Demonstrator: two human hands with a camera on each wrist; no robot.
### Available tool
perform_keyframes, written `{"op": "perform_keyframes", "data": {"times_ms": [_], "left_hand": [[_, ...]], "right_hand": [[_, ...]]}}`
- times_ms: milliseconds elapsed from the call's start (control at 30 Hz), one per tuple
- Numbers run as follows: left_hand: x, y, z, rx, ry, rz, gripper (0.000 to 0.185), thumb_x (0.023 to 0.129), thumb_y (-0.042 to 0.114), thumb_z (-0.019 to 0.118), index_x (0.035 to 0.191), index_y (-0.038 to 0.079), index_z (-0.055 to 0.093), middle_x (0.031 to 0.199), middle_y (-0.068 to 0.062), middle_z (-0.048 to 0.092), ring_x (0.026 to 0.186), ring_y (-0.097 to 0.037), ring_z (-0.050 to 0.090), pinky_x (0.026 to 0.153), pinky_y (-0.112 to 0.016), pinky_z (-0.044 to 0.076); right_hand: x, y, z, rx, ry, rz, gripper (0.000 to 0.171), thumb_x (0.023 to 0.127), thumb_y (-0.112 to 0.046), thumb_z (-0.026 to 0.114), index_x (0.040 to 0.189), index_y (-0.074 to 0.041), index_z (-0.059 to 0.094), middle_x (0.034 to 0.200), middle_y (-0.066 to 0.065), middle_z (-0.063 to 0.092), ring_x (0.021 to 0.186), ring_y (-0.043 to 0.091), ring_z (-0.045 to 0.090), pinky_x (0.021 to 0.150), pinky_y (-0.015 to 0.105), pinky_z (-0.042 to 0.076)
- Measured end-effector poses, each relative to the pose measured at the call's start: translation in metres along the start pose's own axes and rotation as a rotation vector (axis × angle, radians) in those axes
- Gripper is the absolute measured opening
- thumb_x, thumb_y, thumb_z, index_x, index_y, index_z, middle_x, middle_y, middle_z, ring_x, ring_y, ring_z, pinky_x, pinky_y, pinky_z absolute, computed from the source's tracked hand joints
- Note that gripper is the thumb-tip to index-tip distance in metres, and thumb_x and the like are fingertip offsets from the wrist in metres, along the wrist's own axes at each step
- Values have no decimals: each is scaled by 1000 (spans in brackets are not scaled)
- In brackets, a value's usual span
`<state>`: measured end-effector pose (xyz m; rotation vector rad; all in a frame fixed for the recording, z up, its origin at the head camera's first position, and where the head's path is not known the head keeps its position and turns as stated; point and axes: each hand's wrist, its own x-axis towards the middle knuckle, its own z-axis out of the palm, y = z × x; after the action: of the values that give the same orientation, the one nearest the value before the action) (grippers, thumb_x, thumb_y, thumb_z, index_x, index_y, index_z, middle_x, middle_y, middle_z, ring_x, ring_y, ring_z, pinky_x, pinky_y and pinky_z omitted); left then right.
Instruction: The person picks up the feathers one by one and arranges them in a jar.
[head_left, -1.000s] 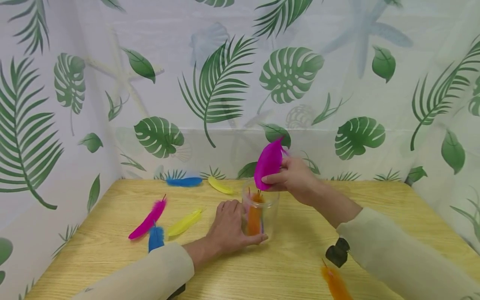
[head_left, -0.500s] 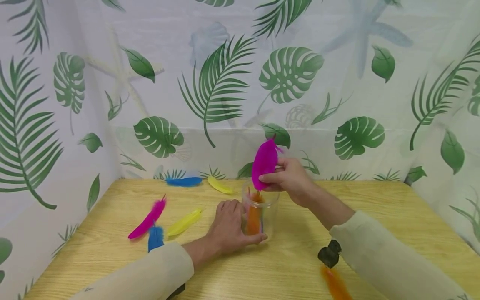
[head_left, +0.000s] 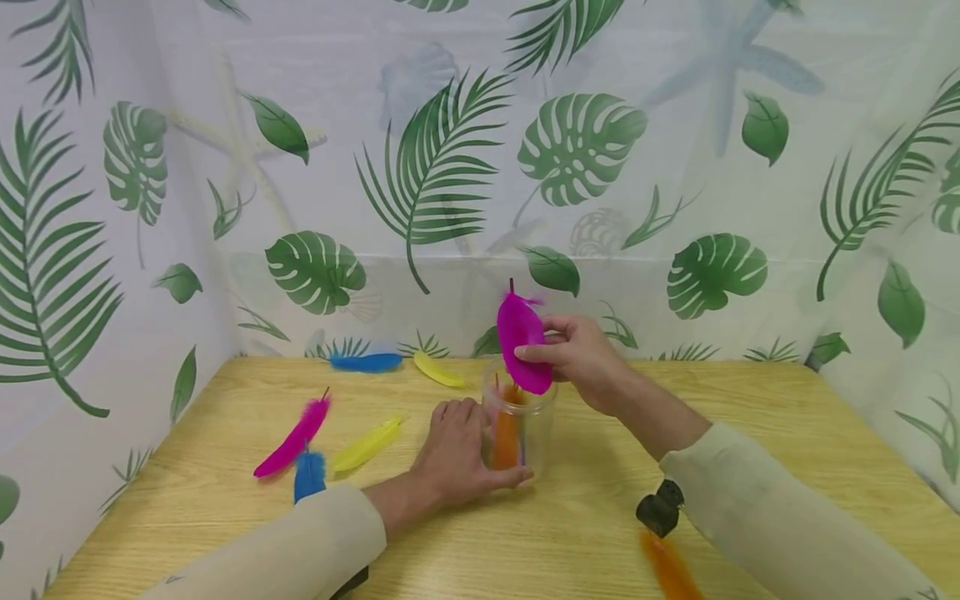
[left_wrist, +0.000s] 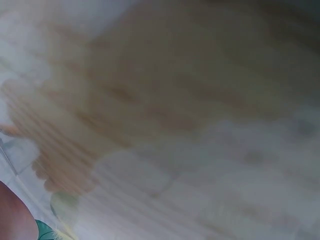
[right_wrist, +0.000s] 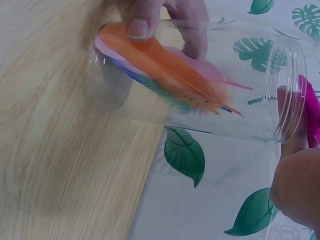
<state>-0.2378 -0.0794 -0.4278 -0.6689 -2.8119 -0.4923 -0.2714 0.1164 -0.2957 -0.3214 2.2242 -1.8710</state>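
Magenta feather (head_left: pixel 521 343) (quill up, nearly vertical) pinched by right hand (head_left: pixel 581 358); left hand (head_left: pixel 457 454) grips jar (head_left: pixel 520 429).

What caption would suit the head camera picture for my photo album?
Right hand holds a magenta feather over a clear jar that the left hand grips on a wooden table.

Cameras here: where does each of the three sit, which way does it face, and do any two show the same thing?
Head: worn on the head, facing forward and down at the table; shows both sleeves, the left hand gripping the clear jar and the right hand pinching a magenta feather.
Left wrist: on the left wrist; too blurred, only wood grain and a sliver of skin.
Right wrist: on the right wrist, facing the jar side-on; shows left fingers and part of the right hand.
Shared: head and right wrist both show the jar with its orange feather.
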Motion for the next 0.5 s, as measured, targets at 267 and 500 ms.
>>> {"op": "perform_keyframes", "data": {"times_ms": [267,500], "left_hand": [[-1,1,0,-8,-8,-12,80,76,86,54,111,15,50,97,2,47,103,-20,46,100,-41,34],[0,1,-2,-5,-23,-11,81,77,85,54,116,14,50,100,2,49,104,-19,46,102,-41,34]], "right_hand": [[-4,-1,1,19,14,4,51,93,-9,70,140,-1,51,120,17,69,94,19,71,83,33,59],[-6,-4,0,36,39,3,63,93,-11,70,149,-9,44,135,22,60,109,27,67,88,39,58]]}}
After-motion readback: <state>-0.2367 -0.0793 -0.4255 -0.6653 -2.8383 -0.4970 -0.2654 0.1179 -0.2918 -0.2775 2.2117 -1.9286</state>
